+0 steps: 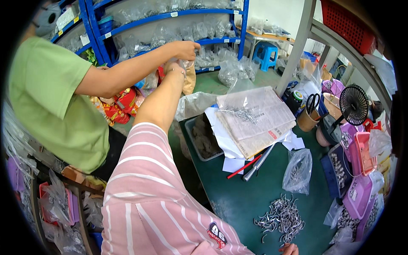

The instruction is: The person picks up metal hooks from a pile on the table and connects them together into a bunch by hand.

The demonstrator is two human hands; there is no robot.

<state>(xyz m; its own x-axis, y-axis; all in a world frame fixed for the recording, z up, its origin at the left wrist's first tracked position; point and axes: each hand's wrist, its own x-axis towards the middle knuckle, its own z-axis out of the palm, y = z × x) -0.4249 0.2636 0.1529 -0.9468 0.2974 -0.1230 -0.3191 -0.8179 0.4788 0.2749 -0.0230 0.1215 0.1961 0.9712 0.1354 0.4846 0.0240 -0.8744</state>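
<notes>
My left arm, in a pink striped sleeve, stretches forward and away from the table. At its end my left hand [173, 68] is beside a tan bag [189, 80] and just below a co-worker's hand [185, 50]; its fingers are hidden. At the lower edge my right hand [289, 249] shows only in part, with its fingers curled together. What it holds, if anything, cannot be made out. Just beyond it lies a heap of small curved metal pieces [284, 217] on the green table [255, 191]. A clear plastic bag [297, 172] with similar pieces lies farther back.
A person in a green shirt [51, 102] stands close on my left. Newspaper [255, 110], a grey tub [206, 140], a red pen [244, 166] and a metal tool [257, 165] lie on the table. A black fan [354, 103] and colored baskets [356, 195] line its right side. Blue shelves [170, 17] stand behind.
</notes>
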